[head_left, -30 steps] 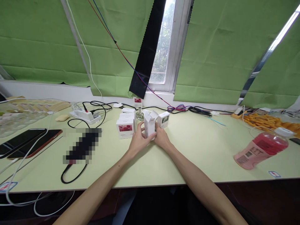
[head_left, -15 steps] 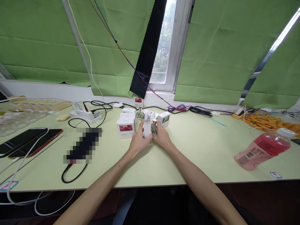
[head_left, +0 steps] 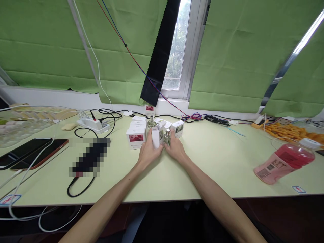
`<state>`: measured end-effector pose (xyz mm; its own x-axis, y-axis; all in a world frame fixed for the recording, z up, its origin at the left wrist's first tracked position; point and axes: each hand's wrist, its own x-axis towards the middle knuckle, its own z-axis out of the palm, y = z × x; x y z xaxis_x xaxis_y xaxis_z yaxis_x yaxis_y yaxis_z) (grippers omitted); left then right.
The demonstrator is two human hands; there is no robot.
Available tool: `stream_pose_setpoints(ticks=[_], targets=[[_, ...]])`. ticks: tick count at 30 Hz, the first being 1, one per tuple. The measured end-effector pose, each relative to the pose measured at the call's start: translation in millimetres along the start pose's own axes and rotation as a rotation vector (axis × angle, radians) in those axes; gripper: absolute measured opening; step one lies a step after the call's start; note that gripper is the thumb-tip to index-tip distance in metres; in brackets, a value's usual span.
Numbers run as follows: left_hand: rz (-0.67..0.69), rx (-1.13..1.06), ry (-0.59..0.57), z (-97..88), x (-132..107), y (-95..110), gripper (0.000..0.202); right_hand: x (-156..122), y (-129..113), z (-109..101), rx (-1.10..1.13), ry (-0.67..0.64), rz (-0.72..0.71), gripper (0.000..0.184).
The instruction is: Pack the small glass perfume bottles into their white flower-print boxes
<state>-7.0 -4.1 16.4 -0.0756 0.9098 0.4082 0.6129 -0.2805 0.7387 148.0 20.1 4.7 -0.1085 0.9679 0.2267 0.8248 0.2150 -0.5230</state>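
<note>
My left hand (head_left: 150,150) is closed round a small white box (head_left: 156,137) with a picture on its right-hand face. Close beside it, my right hand (head_left: 175,146) grips a small glass perfume bottle (head_left: 167,137) with a silvery cap. The bottle stands upright against the box's right side. Behind my hands another glass bottle (head_left: 152,123) rests on the table. To the left is a group of white boxes (head_left: 136,135), the front one bearing a pink-red picture. A further white box (head_left: 177,128) with a dark picture sits just beyond my right hand.
A pink drink bottle (head_left: 283,163) leans at the right. Phones (head_left: 37,153) lie at the left, near a white power strip (head_left: 93,125) and black cables. Coiled cables (head_left: 216,119) run along the back. Orange pieces (head_left: 291,131) are heaped at far right.
The white box in my left hand has turned and tilted, so its pictured side now shows. My right hand and the perfume bottle have barely moved.
</note>
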Motion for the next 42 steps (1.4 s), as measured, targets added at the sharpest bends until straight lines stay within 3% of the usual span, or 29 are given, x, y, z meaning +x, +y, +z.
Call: stream_pose_setpoints(ticks=[4, 15, 42], targets=[[-0.035, 0.086, -0.070, -1.6, 0.1, 2.1, 0.085, -1.3, -0.3, 0.1, -0.022, 0.003, -0.023, 0.077], [0.025, 0.091, 0.060, -2.3, -2.3, 3.4, 0.074, -2.0, -1.4, 0.4, -0.045, 0.016, -0.029, 0.066], [0.138, 0.015, 0.103, 1.1, -3.0, -1.1, 0.073, -3.2, -0.4, 1.5, -0.010, 0.005, -0.063, 0.053]])
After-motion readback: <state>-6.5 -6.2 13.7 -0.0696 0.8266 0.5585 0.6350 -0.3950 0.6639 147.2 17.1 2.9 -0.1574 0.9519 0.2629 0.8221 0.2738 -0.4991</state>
